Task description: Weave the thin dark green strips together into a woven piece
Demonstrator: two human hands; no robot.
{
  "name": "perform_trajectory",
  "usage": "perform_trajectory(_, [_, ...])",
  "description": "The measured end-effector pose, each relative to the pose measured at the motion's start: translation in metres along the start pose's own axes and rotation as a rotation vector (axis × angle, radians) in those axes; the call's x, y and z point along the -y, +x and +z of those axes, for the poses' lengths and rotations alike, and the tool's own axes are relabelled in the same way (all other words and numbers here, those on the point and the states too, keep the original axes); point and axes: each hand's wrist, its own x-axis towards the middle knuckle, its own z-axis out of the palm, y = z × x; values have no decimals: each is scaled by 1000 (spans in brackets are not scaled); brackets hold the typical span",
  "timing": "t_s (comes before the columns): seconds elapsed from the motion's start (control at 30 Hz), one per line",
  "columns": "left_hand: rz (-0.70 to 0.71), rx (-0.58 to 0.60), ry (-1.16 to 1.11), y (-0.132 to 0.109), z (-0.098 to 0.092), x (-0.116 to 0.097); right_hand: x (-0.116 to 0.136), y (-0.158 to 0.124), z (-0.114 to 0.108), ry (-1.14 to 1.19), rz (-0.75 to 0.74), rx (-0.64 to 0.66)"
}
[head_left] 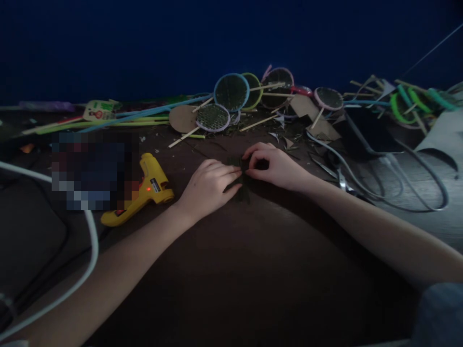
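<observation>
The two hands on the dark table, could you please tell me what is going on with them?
A person has both bare hands at thin, dark green strips on the dark table. The left hand touches the strips, and the right hand, with curled fingers, is close beside it; its exact grip is unclear. A yellow glue gun, its small light glowing, lies near the left forearm, and scissors near the right one. Beyond are several round-framed pieces with sticks.
</observation>
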Motion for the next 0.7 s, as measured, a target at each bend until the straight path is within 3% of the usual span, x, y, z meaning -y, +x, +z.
perform_trajectory(0.4, [-4,-9,-10,0,0,0,2,4,-8,41,10,65])
perform_trajectory(0.7, [-42,8,-24,1,0,0,1,0,-5,45,-16,25])
